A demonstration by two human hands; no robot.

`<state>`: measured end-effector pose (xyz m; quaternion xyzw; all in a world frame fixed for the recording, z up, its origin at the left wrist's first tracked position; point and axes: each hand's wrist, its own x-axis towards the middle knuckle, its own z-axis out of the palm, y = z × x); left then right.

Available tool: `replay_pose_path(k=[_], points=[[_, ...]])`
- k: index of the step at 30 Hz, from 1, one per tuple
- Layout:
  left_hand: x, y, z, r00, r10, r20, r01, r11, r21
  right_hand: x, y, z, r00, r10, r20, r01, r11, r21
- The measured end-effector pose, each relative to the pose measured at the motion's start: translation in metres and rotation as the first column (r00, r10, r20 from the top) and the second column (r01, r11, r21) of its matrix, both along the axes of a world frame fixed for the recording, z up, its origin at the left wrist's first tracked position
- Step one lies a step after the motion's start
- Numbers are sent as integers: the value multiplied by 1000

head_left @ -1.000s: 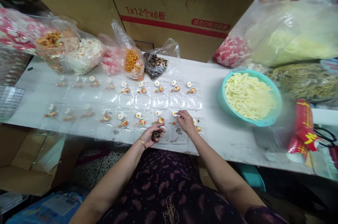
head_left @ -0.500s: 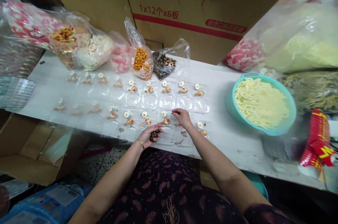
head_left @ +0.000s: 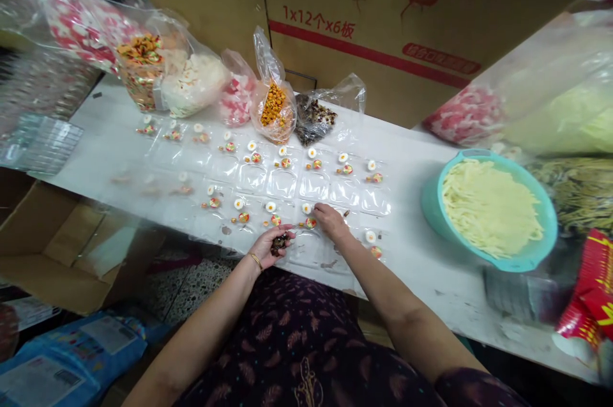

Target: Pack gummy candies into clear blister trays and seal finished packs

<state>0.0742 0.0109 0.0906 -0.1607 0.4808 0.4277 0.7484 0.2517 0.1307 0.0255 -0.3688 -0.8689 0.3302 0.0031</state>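
In my left hand [head_left: 268,245], palm up and fingers curled, lies a small heap of dark brown pieces [head_left: 279,245]. My right hand [head_left: 331,223] is pinched closed over the front row of clear plastic trays [head_left: 307,245]. Its fingertips are right beside a white egg-shaped piece [head_left: 306,208] with a yellow centre; whatever they pinch is hidden. Just below that piece sits a small round red-and-green pizza-like piece [head_left: 310,223]. Similar sets of pieces lie in the other tray compartments, and a small brown piece [head_left: 346,213] shows beyond my right hand.
A turquoise basin [head_left: 431,202] of pale noodle-like strips stands at the right. Along the back are a bag of dark pieces [head_left: 313,119], a bag of orange pieces [head_left: 274,107] and other filled bags. A big cardboard box [head_left: 364,4] rises behind; red packaging [head_left: 591,292] lies far right.
My right hand has shifted slightly left over the trays, closer to the egg-shaped piece. The left hand still holds the dark pieces. The whole view has swung, moving the table rightward in the picture.
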Motion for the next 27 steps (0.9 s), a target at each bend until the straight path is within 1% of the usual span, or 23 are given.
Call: replay_pose_path(k=[2, 4, 6, 11, 14, 16, 18, 19, 20, 21, 23, 24, 25, 27], points=[[1, 1, -1, 1000, 3, 3, -3, 1000, 1, 8, -7, -2, 1000, 30, -8, -30, 1000, 1], [2, 3, -1, 1000, 14, 10, -13, 1000, -11, 13, -13, -1, 1000, 28, -13, -27, 999, 34], [3, 4, -1, 999, 40, 27, -39, 999, -36, 15, -17, 1, 999, 34, 18, -36, 997, 75], [8, 10, 0, 988, 131, 84, -124, 989, -82, 6, -19, 8, 983, 64, 170, -85, 989, 120], [10, 12, 0, 982, 175, 74, -170, 983, -66, 2, -18, 12, 982, 44, 185, -65, 991, 114], [10, 12, -1, 978, 195, 76, -193, 981, -38, 1, -19, 16, 992, -39, 120, 28, 995, 94], [10, 12, -2, 975, 203, 93, -203, 979, -10, 0, -20, 23, 988, -154, -20, 155, 987, 44], [10, 12, -2, 974, 205, 102, -206, 979, 2, -2, -22, 27, 977, -186, -104, 187, 982, 2], [11, 12, -3, 973, 204, 106, -206, 978, 10, -5, -24, 32, 965, -187, -185, 182, 982, -42], [11, 12, -4, 974, 202, 104, -204, 979, 12, -8, -26, 37, 956, -154, -248, 138, 987, -79], [10, 12, -6, 979, 187, 85, -188, 982, -1, -15, -30, 45, 950, -43, -308, 9, 994, -113], [9, 12, -8, 982, 174, 75, -173, 985, -13, -18, -32, 47, 948, -7, -317, -32, 993, -116], [7, 12, -10, 985, 158, 68, -157, 987, -24, -22, -33, 48, 946, -2, -325, -40, 992, -123], [1, 11, -15, 989, 131, 65, -129, 991, -36, -28, -34, 47, 935, -71, -348, 13, 986, -166]])
